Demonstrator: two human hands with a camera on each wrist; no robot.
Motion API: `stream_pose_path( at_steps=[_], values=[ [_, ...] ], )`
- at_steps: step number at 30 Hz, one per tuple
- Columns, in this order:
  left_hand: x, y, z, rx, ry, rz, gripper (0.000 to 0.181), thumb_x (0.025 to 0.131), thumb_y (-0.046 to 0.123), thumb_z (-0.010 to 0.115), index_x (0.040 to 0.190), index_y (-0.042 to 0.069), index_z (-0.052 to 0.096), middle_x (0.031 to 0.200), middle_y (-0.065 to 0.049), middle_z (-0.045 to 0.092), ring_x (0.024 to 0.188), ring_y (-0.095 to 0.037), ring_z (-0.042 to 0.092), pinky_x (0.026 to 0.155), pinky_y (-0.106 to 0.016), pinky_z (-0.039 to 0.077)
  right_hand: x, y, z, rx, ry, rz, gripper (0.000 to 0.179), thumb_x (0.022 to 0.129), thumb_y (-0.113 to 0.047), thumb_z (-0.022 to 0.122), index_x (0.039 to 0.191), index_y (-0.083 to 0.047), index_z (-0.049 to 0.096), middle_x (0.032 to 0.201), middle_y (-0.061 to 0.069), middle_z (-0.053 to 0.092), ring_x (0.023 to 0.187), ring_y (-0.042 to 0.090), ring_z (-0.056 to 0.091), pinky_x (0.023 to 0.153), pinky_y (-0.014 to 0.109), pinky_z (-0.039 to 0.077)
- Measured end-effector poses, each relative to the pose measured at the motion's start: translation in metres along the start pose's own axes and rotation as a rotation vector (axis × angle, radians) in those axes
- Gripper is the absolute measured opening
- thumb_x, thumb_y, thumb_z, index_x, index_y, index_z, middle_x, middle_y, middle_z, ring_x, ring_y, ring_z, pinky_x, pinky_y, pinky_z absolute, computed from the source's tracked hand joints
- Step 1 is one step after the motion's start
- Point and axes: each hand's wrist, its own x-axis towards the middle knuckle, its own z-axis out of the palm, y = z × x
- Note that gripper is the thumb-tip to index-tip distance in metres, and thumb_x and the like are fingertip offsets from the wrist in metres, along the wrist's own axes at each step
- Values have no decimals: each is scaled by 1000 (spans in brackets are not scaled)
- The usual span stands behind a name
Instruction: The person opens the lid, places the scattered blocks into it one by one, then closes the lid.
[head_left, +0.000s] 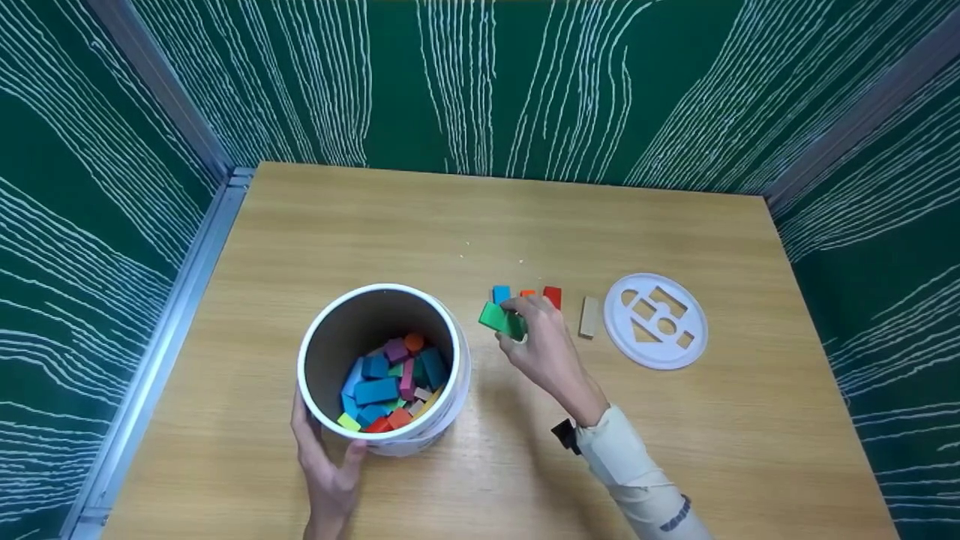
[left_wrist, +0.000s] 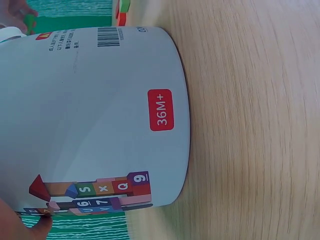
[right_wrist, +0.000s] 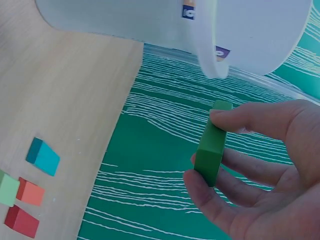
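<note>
My right hand (head_left: 546, 341) pinches a green block (right_wrist: 210, 150) between thumb and fingertips, raised to the right of the bucket. The white bucket (head_left: 454, 409) stands on the table, its mouth open towards the head camera. Inside lies a heap of coloured wooden blocks (head_left: 376, 391), among them blue, purple, red and orange ones. Against the bucket's near left side, my left hand (head_left: 327, 476) rests with fingers along the wall and thumb below the rim. In the left wrist view, only part of this hand shows beside the printed wall.
Behind the right hand are a blue block (head_left: 501, 293), an orange block (head_left: 528, 293) and a red block (head_left: 553, 295). A light green block (right_wrist: 8, 189) lies near them. Farther right are a plain wooden block (head_left: 589, 317) and a white lid with shaped holes (head_left: 646, 352).
</note>
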Motion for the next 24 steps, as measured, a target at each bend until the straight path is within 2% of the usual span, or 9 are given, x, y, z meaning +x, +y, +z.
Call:
stream_pose_path(
  at_steps=[3, 6, 10, 17, 24],
  values=[
    [0, -1, 0, -3, -3, -16, 86, 81, 24, 69, 150, 10, 20, 153, -7, 24, 135, -25, 26, 112, -28, 26, -1, -5, -3, 0, 7, -13, 34, 74, 0, 74, 107, 2, 67, 105, 16, 64, 92, 26, 56, 75, 36, 57],
    [0, -3, 1, -4, -2, -5, 87, 80, 25, 70, 150, 9, 20, 153, -8, 24, 135, -26, 26, 111, -27, 26, -2, -10, -7, -3, 23, -34, 34, 74, -1, 74, 107, 1, 67, 105, 15, 64, 93, 26, 56, 76, 36, 57],
    [-1, -4, 1, -10, 0, 17, 87, 78, 16, 69, 149, 6, 20, 151, -11, 25, 133, -28, 27, 111, -25, 27, -4, -19, -12, -7, 45, -71, 34, 74, -3, 75, 107, 0, 67, 105, 13, 64, 93, 25, 57, 76, 34, 56],
    [-1, 0, 2, -20, -10, -39, 87, 79, 19, 69, 150, 11, 19, 153, -6, 24, 135, -25, 25, 112, -29, 25, -8, -39, -20, 4, 50, -137, 39, 73, -5, 78, 110, -2, 67, 108, 11, 64, 93, 22, 57, 78, 32, 56],
    [0, 1, 2, -10, -12, -43, 87, 79, 14, 68, 151, 12, 18, 153, -7, 23, 136, -26, 25, 112, -29, 25, -12, -55, -25, 7, 39, -189, 36, 74, -6, 77, 109, -5, 67, 107, 7, 63, 95, 18, 53, 77, 23, 54]
  ],
)
